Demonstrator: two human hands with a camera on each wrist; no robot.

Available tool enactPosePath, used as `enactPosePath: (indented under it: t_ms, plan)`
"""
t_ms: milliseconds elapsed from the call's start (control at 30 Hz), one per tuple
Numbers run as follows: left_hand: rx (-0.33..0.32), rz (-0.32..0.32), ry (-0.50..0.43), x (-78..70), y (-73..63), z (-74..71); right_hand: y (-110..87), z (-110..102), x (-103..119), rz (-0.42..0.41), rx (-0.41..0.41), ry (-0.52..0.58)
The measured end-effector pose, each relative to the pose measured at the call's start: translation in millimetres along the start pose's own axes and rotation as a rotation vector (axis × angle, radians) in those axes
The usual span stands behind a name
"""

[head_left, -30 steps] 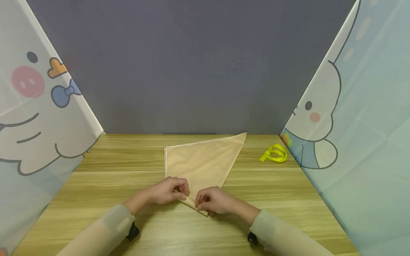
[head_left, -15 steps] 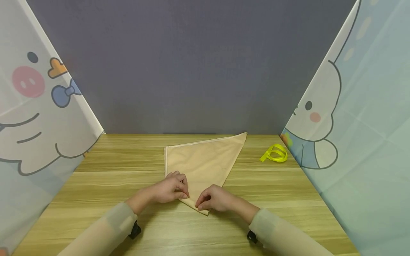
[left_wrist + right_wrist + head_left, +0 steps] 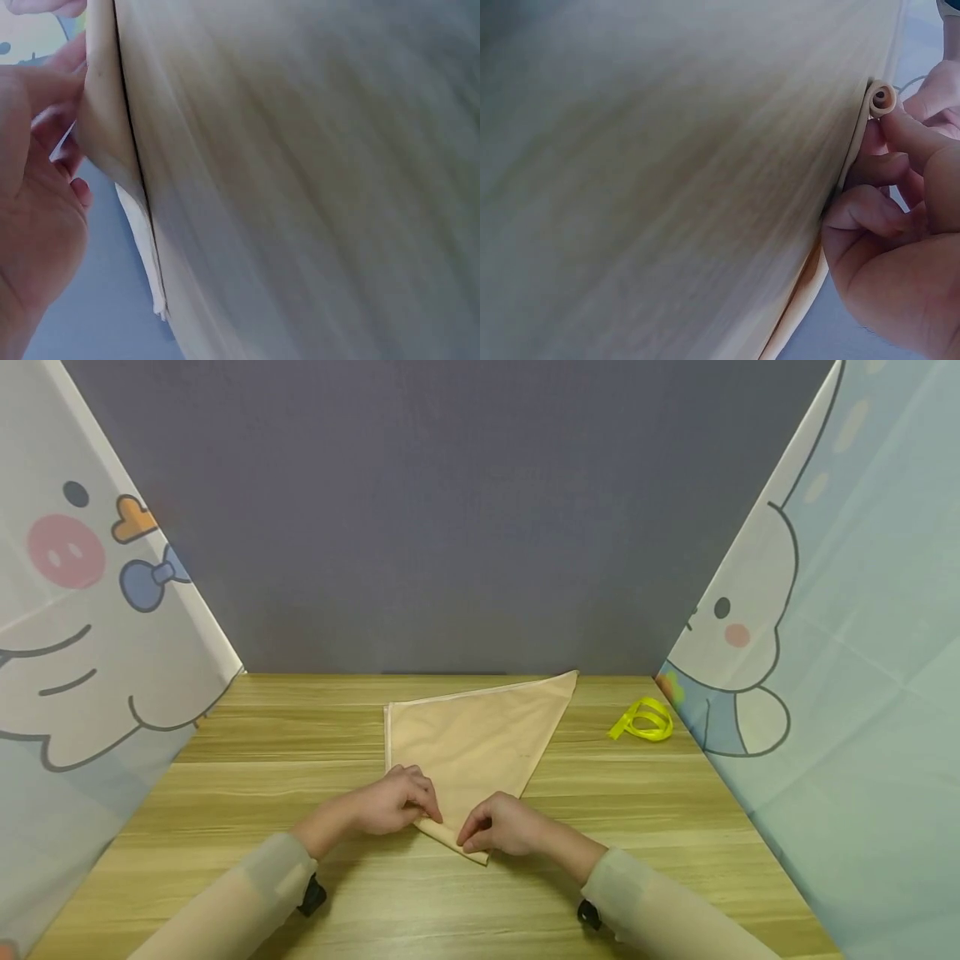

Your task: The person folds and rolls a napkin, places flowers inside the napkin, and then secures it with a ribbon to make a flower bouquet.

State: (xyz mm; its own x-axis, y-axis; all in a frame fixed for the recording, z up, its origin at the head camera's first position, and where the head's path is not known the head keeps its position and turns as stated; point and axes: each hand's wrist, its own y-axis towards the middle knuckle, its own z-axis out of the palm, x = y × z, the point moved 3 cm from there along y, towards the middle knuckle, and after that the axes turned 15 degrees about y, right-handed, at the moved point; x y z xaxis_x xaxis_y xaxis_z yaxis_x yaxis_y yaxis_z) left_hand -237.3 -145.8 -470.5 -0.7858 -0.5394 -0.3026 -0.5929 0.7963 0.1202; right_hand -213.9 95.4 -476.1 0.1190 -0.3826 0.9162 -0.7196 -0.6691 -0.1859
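A peach-coloured cloth [image 3: 465, 735] with pale hemmed edges lies on the table, wide at the back and narrowing toward me. Its near edge is rolled into a thin slanting tube [image 3: 452, 841]. With thumb and fingers, my left hand [image 3: 393, 802] pinches the left part of this roll. The right hand [image 3: 506, 824] holds the roll near its right end, thumb on the near side. In the right wrist view, the open end of the roll [image 3: 881, 98] shows a small spiral with a dark hole. In the left wrist view, the left hand [image 3: 37, 202] grips the cloth's edge.
A loosely coiled yellow ribbon [image 3: 647, 720] lies at the back right of the wood-grain table [image 3: 285, 735]. A dark grey panel [image 3: 450, 518] stands behind the table, and cartoon-printed sheets [image 3: 847, 635] hang on both sides.
My left hand has shifted slightly left along the roll, its fingers now reaching down over it. The right fingers have moved up a little from under the roll onto it. The ribbon has stayed put.
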Motion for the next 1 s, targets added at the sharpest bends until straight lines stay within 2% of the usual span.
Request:
enactPosePath:
  t_ms: [200, 333, 433, 600, 700, 833, 1000]
  plan:
    - [0.021, -0.047, -0.04, 5.4, -5.3, 2.5, 1.0, 0.3, -0.3, -0.005, -0.001, -0.007]
    - [0.007, -0.068, -0.034, 5.3, -4.7, 3.6, 0.8, 0.4, 0.0, -0.014, 0.004, -0.004]
    - [-0.012, -0.041, -0.026, 3.1, -2.1, 4.4, 0.4, 0.4, 0.0, -0.002, 0.005, 0.009]
    - [-0.04, 0.042, -0.04, -0.4, 1.4, 4.4, 0.3, 0.5, 0.5, 0.004, 0.004, 0.011]
    - [-0.036, 0.06, -0.054, -1.5, 1.1, 3.1, 0.2, 0.7, 1.0, -0.003, 0.007, 0.002]
    - [-0.016, 0.051, -0.07, -4.6, -1.9, 1.4, 0.2, 0.6, -0.4, -0.01, 0.017, 0.008]
    - [-0.029, 0.083, -0.067, -9.4, -4.4, 1.0, -3.1, 0.8, 0.8, -0.005, 0.03, 0.013]
